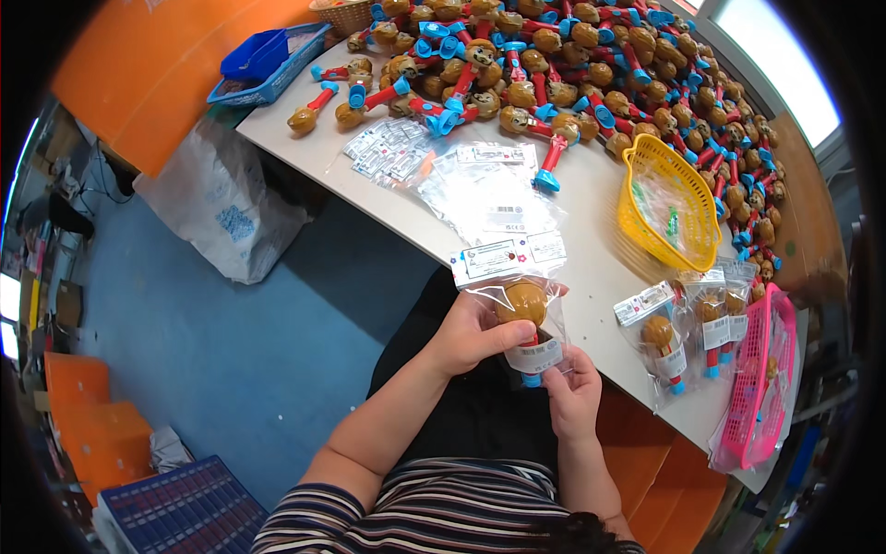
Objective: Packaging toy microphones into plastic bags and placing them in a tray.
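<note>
A clear plastic bag with a printed header card holds a character toy with a round brown head, red stem and blue base. My left hand is closed round the bag's left side, its thumb across the front below the brown head. At the lower end, my right hand pinches the bag beside a white label. Both hands are over my lap at the table's edge. Just beyond them lies a stack of flat clear bags, with small printed packets to its left.
A large heap of loose toys covers the table's far side. On the right stand a yellow basket, several bagged toys and a pink basket. Blue trays sit at the far left; a white sack hangs below.
</note>
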Demonstrator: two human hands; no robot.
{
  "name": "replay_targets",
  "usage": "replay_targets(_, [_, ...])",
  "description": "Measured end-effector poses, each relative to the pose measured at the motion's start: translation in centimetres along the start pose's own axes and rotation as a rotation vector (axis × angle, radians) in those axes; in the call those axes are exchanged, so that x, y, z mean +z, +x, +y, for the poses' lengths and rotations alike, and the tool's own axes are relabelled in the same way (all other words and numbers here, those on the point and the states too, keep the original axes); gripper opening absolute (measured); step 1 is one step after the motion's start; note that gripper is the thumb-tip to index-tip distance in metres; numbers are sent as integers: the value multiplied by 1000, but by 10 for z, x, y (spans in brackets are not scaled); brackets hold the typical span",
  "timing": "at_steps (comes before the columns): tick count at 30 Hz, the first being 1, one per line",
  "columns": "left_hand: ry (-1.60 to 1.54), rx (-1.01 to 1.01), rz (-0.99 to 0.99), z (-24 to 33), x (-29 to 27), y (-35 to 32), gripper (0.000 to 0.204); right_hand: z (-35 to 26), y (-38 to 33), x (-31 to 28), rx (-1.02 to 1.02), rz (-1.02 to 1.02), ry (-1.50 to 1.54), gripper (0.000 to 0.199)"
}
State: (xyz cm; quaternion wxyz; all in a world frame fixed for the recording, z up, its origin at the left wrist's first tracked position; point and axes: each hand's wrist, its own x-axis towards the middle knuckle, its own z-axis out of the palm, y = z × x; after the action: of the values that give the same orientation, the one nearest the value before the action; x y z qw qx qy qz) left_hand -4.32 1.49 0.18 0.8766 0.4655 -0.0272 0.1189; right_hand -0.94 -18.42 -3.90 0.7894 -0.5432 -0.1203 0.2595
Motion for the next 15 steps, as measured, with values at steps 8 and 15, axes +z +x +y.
replay_targets(8, [49, 57, 23, -6, -7, 6, 62, -8, -1, 8, -45, 164, -103, 17])
replay_targets(15, [130, 64, -48, -2, -5, 15, 66, -8, 6, 9, -16, -35, 125, 67])
